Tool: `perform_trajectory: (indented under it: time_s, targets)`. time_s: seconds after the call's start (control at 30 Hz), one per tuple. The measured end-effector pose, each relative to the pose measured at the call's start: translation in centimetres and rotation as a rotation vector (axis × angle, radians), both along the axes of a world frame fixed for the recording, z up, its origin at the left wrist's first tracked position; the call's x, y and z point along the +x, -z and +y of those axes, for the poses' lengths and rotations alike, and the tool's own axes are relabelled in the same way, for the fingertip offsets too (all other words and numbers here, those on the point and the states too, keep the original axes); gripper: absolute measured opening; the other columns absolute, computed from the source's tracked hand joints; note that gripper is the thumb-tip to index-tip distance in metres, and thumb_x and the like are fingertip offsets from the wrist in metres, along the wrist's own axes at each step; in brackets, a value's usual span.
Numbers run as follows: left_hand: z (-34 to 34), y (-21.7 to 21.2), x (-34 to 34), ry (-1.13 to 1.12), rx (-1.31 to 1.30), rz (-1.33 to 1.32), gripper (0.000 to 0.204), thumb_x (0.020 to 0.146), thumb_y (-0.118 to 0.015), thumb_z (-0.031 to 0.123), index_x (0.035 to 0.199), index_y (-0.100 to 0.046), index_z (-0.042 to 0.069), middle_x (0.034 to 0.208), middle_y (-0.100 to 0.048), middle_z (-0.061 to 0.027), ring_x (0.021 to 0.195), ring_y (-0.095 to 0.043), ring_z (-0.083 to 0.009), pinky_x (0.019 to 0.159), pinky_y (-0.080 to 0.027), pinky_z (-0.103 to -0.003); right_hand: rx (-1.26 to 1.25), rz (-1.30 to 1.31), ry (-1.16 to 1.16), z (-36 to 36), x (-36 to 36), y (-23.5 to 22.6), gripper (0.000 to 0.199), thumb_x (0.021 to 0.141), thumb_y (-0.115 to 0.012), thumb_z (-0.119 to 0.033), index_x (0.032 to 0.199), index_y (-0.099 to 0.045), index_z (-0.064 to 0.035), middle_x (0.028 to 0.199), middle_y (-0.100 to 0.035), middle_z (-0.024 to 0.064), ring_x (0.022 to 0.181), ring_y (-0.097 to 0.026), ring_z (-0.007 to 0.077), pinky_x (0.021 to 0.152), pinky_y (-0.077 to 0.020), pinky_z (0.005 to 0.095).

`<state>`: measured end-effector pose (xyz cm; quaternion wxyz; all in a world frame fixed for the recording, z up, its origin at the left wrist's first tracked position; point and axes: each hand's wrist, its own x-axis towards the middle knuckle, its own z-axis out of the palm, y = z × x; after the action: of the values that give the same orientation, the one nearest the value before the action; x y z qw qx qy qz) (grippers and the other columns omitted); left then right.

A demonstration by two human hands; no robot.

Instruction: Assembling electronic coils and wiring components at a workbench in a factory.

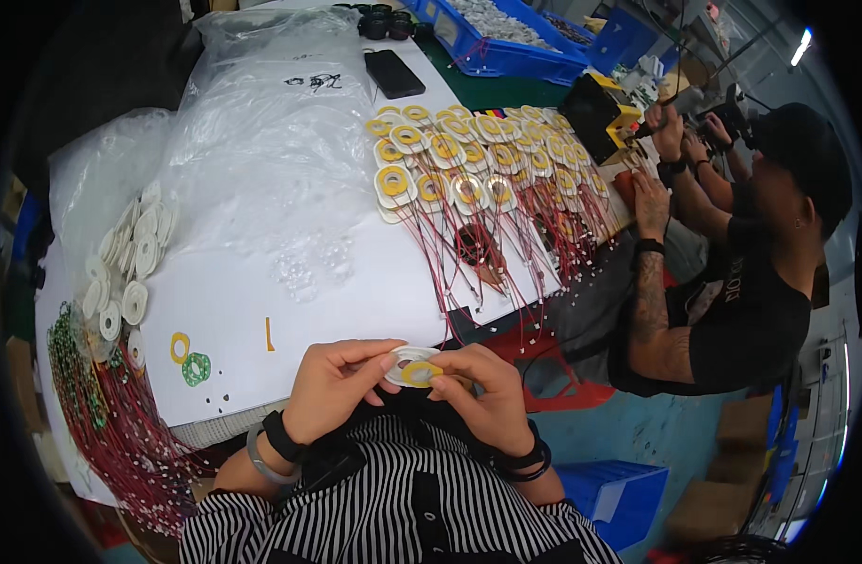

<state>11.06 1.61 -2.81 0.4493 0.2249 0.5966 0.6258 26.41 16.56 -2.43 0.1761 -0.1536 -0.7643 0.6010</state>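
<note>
Between my two hands, in front of my striped shirt, is a white round plastic housing (pixel 400 356) with a hole in its middle. A yellow ring (pixel 419 374) lies over its near right part. My left hand (pixel 339 383) pinches the housing's left edge between thumb and fingers. At the right side, the thumb and fingers of my right hand (pixel 487 390) are closed on the yellow ring and the rim beneath it. On the table to the left lie another yellow ring (pixel 180 348), a green circuit-board ring (pixel 196 369) and a narrow orange-yellow strip (pixel 269 335).
White housings (pixel 134 301) pile up at left, above green boards with red wires (pixel 102 442). Rows of wired housings with yellow rings (pixel 445 150) cover the table's right. Plastic bags (pixel 261 141) and a black phone (pixel 393 73) lie farther back. A co-worker (pixel 722 301) works at right.
</note>
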Motion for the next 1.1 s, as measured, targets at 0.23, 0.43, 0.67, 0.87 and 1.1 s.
perform_trajectory:
  time_s: [0.23,0.43,0.67,0.87,1.1]
  targets:
    - [-0.4,0.2,0.2,0.012,0.029,0.011,0.028,0.097,-0.056,0.014,0.12,-0.064,0.0,0.099,-0.07,-0.01,0.076,-0.065,-0.0099,0.058,-0.053,-0.019,-0.08,-0.001,0.072,-0.9,0.1,0.0,0.02,0.087,-0.069,-0.004,0.106,-0.066,0.0012,0.089,-0.062,0.0076,0.072,-0.064,0.0099,0.061,-0.05,0.0218]
    - [0.1,0.3,0.6,-0.004,0.02,0.035,0.026,0.097,-0.054,0.01,0.118,-0.064,-0.004,0.096,-0.068,-0.0129,0.076,-0.065,-0.0133,0.058,-0.055,-0.022,0.151,-0.018,0.061,-0.8,0.2,-0.3,0.019,0.085,-0.071,-0.004,0.103,-0.066,0.0005,0.089,-0.066,0.0092,0.07,-0.063,0.011,0.06,-0.0489,0.0227]
    - [0.2,-0.1,0.7,0.061,0.085,0.075,0.028,0.099,-0.051,0.011,0.121,-0.061,-0.004,0.098,-0.065,-0.0125,0.079,-0.065,-0.014,0.061,-0.055,-0.023,0.051,-0.02,0.077,-0.5,-0.1,0.4,0.019,0.085,-0.071,-0.006,0.103,-0.067,-0.0011,0.089,-0.066,0.0082,0.07,-0.062,0.0114,0.06,-0.0477,0.0231]
    - [0.0,-0.5,0.9,0.058,0.103,0.183,0.028,0.097,-0.055,0.011,0.122,-0.063,0.0,0.097,-0.064,-0.0098,0.077,-0.063,-0.0106,0.063,-0.053,-0.022,0.113,0.016,0.123,-0.8,-0.4,0.5,0.019,0.084,-0.072,-0.006,0.103,-0.067,-0.0022,0.089,-0.065,0.0081,0.071,-0.062,0.0125,0.061,-0.0484,0.0238]
    - [0.0,-0.6,1.3,0.018,0.123,0.318,0.028,0.089,-0.064,0.002,0.117,-0.064,-0.003,0.099,-0.062,-0.0103,0.079,-0.063,-0.0108,0.064,-0.055,-0.02,0.459,0.118,0.292,-1.5,-1.0,-0.2,0.025,0.083,-0.074,-0.009,0.104,-0.063,-0.0007,0.09,-0.063,0.0094,0.073,-0.063,0.0151,0.063,-0.0502,0.0254]
